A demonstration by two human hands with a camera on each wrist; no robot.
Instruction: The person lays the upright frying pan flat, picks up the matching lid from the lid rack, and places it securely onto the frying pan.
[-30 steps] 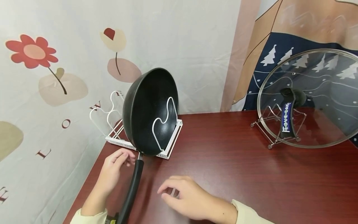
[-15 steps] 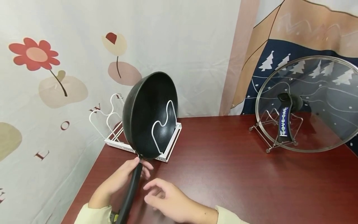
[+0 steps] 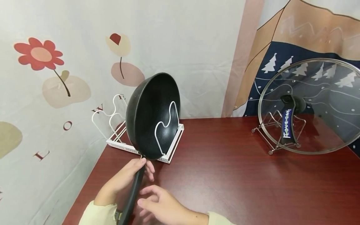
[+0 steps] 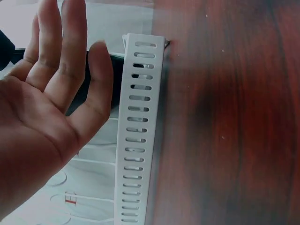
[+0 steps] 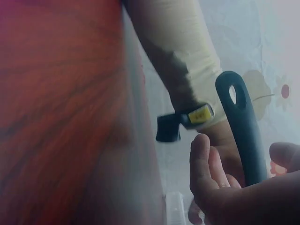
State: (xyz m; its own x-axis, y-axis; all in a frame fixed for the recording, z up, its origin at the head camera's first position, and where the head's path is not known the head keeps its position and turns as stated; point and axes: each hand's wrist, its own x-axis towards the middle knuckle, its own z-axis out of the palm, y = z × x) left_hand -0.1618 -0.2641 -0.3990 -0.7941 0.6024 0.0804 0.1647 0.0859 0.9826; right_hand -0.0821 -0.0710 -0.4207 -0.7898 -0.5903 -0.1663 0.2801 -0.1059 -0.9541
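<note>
A black wok [image 3: 157, 118] stands on its side in a white wire rack [image 3: 121, 146], its long black handle [image 3: 134, 189] pointing toward me. My left hand [image 3: 125, 177] is at the handle's upper end, thumb laid over it and loosely bent fingers showing on its right side. In the left wrist view, the palm [image 4: 42, 117] and extended fingers are beside the rack's slotted bar [image 4: 135, 131]. Just right of the handle is my right hand [image 3: 166, 204], fingers loosely bent. The right wrist view has the handle [image 5: 247, 131] between thumb and fingers, no grip visible.
At the right, a large glass lid [image 3: 323, 125] with a black knob handle [image 3: 287, 125] leans upright in a small metal wire rack [image 3: 265, 140]. All stands on a dark red wooden table [image 3: 225, 175], with printed cloth [image 3: 197, 62] behind.
My left hand has moved right from beside the handle to its upper end, thumb over it. My right hand has shifted left toward the handle. The wok stays in the rack.
</note>
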